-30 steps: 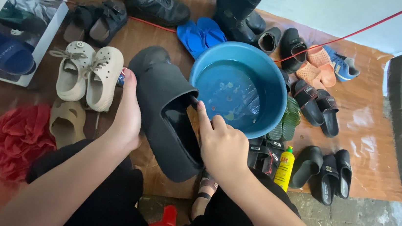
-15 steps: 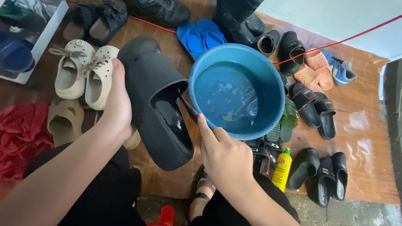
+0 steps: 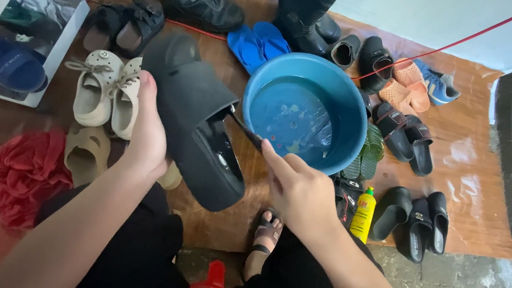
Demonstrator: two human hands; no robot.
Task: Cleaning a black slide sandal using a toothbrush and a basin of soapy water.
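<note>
Hands (image 3: 144,133) (image 3: 298,189) on black slide (image 3: 199,120) — blue basin (image 3: 347,109) beside

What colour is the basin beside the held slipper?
Blue basin, seen best in the head view.

Yellow red-labelled bottle (image 3: 362,214) beside sandals

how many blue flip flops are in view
2. The blue flip flops lie side by side as a pair just beyond the blue basin, left of the tall black boots. More may be hidden.
</note>
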